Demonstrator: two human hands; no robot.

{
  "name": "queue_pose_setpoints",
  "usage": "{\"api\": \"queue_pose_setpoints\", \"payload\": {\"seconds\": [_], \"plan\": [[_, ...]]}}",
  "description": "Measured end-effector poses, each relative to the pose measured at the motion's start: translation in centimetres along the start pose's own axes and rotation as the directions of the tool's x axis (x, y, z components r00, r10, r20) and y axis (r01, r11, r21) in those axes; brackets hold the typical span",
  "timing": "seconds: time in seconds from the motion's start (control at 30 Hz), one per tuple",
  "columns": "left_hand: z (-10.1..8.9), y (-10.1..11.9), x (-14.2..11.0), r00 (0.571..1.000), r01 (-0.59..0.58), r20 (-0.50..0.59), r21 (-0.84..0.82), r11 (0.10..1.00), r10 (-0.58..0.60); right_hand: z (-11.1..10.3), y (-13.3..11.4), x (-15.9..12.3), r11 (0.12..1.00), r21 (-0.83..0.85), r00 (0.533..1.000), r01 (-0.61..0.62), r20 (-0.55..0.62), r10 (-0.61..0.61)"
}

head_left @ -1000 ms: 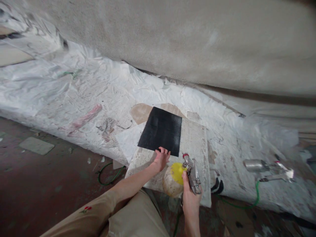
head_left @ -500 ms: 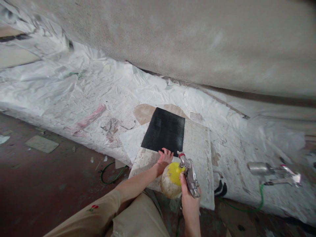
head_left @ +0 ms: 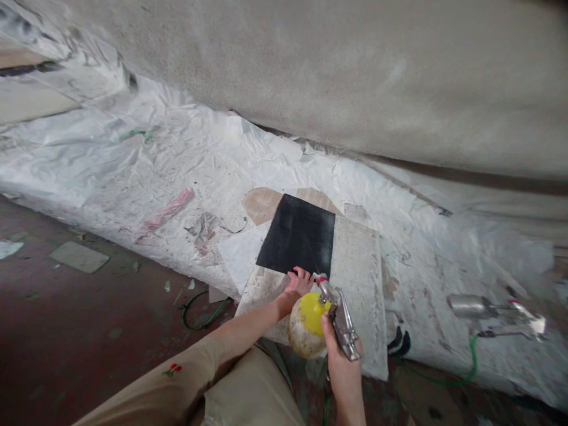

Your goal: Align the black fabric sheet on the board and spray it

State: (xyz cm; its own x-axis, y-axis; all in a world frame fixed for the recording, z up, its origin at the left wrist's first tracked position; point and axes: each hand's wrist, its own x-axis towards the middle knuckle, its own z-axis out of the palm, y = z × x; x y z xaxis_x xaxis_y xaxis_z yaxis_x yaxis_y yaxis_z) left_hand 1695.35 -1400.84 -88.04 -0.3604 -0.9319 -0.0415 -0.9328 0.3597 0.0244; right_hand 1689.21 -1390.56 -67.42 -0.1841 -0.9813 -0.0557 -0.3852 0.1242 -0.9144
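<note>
A metal spray gun (head_left: 339,322) with a round cup (head_left: 308,325), yellow on top and stained whitish below, is gripped in my right hand (head_left: 344,361). Its red-ringed nozzle points away from me, just over the near right corner of a black rectangular sheet (head_left: 299,234). This sheet lies flat on a pale, paint-crusted board (head_left: 357,284). At the sheet's near edge rests my left hand (head_left: 299,284), fingers apart and fingertips touching the edge. Along the sheet's right side the black looks speckled with grey.
Wrinkled white plastic sheeting (head_left: 177,154) covers the low surface beneath the board. A second spray gun (head_left: 501,313) lies at right, with a green hose (head_left: 473,361) trailing from it. Behind rises a large greyish hanging cover (head_left: 332,77). Pinkish crumpled plastic (head_left: 164,213) lies at left.
My right hand has shifted the spray gun's nozzle slightly left along the sheet's near edge, closer to my left hand. My left hand stays at the edge. The view has drifted slightly.
</note>
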Motion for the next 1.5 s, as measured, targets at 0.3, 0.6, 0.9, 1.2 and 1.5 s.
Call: {"api": "queue_pose_setpoints", "payload": {"seconds": [0.3,0.6,0.9,1.2,1.5], "plan": [[-0.8,-0.6,-0.3,0.999,-0.04,-0.013,-0.023,0.999,0.04,0.0,-0.1,0.2,0.998,0.002,0.997,-0.07,-0.008,0.07],[-0.3,-0.4,-0.1,0.998,-0.052,-0.019,0.022,0.998,0.053,0.0,-0.4,0.2,0.999,-0.043,0.999,-0.032,0.002,0.032],[-0.5,-0.4,0.0,0.998,-0.063,-0.019,0.02,0.998,0.063,0.3,-0.7,0.3,0.997,-0.03,0.998,-0.066,-0.001,0.066],[-0.4,-0.5,-0.1,0.998,-0.045,-0.047,0.063,0.997,0.048,0.3,-1.0,0.7,0.999,-0.031,0.999,-0.029,-0.041,0.028],[-2.6,-0.9,-0.8,0.999,-0.042,-0.016,0.034,0.999,0.043,0.1,-0.9,0.7,0.995,-0.001,0.987,-0.1,-0.125,0.099]]}}
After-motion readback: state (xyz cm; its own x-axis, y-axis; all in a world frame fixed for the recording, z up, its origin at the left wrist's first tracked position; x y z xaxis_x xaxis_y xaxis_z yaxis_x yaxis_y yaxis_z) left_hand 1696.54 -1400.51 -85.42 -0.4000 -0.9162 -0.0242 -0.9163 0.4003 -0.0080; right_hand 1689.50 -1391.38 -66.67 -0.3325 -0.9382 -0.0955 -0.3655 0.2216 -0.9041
